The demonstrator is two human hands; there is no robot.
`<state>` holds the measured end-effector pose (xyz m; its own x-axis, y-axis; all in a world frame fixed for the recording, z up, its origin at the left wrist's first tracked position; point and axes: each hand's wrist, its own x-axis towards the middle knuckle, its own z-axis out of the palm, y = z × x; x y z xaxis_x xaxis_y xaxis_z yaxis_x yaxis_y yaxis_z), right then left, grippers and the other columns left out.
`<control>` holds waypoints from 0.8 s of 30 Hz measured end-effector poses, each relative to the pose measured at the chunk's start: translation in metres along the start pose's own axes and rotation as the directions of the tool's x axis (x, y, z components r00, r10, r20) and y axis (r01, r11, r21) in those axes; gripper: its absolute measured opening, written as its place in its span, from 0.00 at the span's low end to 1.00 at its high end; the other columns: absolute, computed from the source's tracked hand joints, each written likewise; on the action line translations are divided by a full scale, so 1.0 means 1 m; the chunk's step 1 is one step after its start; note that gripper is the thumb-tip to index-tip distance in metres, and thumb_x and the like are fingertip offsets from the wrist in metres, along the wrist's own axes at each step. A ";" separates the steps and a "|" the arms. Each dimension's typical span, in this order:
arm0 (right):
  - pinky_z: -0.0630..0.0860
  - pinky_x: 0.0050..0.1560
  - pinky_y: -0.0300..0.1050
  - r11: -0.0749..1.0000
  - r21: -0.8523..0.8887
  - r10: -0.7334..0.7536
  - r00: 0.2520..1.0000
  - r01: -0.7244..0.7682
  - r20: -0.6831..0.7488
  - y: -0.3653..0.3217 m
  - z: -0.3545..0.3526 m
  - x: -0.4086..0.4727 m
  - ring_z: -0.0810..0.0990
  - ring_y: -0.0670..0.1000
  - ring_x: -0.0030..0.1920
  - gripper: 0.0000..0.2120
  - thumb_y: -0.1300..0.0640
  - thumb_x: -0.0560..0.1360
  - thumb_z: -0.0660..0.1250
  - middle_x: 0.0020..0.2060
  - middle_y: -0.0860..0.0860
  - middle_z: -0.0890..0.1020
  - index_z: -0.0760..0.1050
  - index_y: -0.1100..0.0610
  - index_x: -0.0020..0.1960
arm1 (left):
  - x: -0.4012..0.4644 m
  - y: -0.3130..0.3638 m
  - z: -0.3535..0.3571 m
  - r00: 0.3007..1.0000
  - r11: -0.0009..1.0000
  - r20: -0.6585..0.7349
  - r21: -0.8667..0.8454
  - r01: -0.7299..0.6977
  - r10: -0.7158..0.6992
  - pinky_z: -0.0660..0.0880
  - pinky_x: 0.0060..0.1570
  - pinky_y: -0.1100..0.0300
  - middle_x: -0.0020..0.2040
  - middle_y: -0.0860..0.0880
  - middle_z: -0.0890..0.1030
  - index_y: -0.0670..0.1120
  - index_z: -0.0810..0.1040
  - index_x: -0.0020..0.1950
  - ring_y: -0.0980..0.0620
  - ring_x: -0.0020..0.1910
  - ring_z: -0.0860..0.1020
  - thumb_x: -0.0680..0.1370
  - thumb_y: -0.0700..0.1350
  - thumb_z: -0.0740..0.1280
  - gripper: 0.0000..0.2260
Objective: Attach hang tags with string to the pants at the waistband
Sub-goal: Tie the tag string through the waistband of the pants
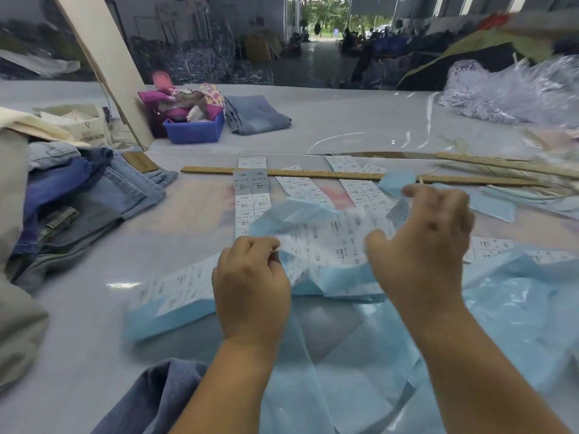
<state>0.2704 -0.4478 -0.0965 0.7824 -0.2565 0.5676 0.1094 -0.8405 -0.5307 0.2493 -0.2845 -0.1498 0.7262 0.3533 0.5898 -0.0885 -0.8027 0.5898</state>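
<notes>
Glossy tabletop [344,120]; left hand [250,277] and right hand [423,233] pinch thin label sheet [329,242]; flimsy, tearable, best held at edges

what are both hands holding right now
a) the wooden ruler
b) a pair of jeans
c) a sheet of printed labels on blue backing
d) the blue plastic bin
c: the left hand and the right hand both pinch a sheet of printed labels lifted off the table, while the wooden ruler, the blue bin and the jeans lie untouched.
</notes>
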 end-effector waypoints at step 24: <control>0.81 0.36 0.45 0.173 0.614 0.379 0.627 -0.770 0.681 -0.012 0.033 -0.016 0.80 0.48 0.29 0.17 0.71 0.72 0.68 0.32 0.55 0.82 0.70 0.51 0.51 | -0.012 -0.005 0.017 0.878 0.992 0.474 0.125 0.009 -0.068 0.68 0.62 0.58 0.67 0.53 0.71 0.52 0.70 0.70 0.50 0.63 0.69 0.74 0.44 0.68 0.24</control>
<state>0.2770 -0.4180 -0.1196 0.9495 -0.1543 -0.2732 -0.2073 0.3450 -0.9154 0.2529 -0.2930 -0.1694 0.9668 0.1369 0.2157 0.0044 -0.8531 0.5217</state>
